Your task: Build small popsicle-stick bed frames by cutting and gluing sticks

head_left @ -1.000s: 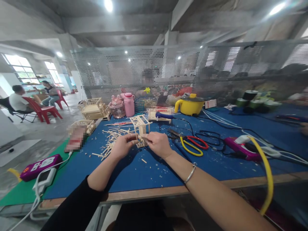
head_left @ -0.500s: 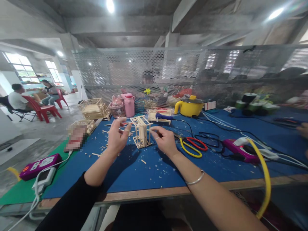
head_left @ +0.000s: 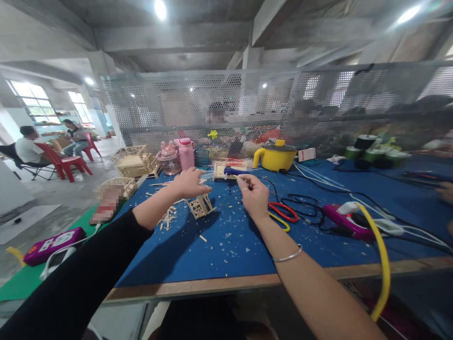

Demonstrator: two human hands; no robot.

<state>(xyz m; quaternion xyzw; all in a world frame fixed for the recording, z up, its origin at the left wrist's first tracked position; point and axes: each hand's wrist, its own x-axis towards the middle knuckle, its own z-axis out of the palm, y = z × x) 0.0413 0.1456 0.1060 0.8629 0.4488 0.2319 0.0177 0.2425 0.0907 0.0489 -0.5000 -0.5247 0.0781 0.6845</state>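
We are sitting in a big grey room at a long blue tabletop (head_left: 226, 245) with a metal mesh wall (head_left: 247, 104) behind it. Little wood bits are lying all over the blue.

Our left hand (head_left: 189, 183) is reaching forward, and its fingers are curling loosely over some thin wooden sticks. We cannot tell for sure if it is gripping one. Just below that hand, the small box frame made of pale wooden sticks (head_left: 200, 206) is lying tipped on its side on the tabletop. Nothing is holding it. Its long side is pointing away from us and a bit to the right.

Our right hand (head_left: 253, 193) is hovering to the right of the frame, a little apart from it. Its fingers (head_left: 242, 180) are pinching one thin pale stick (head_left: 238, 176) at the tips.

So the frame is sitting between our two hands, and the left hand is the nearer one. The glue gun with the dark blue handle (head_left: 233, 171) is resting just behind the right hand. The red and yellow scissors (head_left: 281, 213) are lying to the right of that hand.
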